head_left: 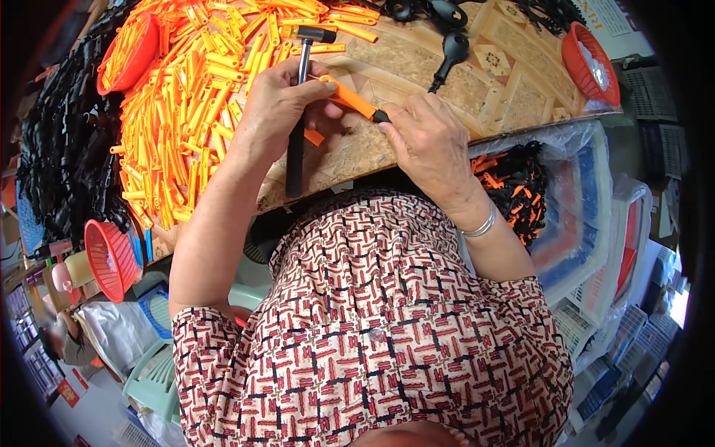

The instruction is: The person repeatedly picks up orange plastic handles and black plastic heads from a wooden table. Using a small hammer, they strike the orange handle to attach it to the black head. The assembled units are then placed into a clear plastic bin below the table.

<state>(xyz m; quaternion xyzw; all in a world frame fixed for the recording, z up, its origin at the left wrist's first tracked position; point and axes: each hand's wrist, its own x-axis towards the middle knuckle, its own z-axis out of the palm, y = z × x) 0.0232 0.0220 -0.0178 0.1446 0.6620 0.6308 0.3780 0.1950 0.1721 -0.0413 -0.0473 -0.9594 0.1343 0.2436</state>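
Note:
My left hand (279, 104) is closed around a small hammer (295, 160), its head up and its black grip hanging below my palm. The same hand pinches the far end of an orange plastic handle (351, 99). At the handle's other end a black piece (381, 117) sticks out, and my right hand (428, 138) closes on it; the rest is hidden under my fingers. Just beyond that hand is a black spoon-shaped utensil (455, 48), its stem running down to my knuckles. Whether I hold that stem I cannot tell.
Many loose orange handles (175, 127) are heaped on the patterned table (506, 82) at left. Red baskets (588, 67) stand at its right and left edges. Black parts (71, 134) are piled far left. Below the right edge, a plastic-lined bin (577, 201) holds orange-and-black pieces.

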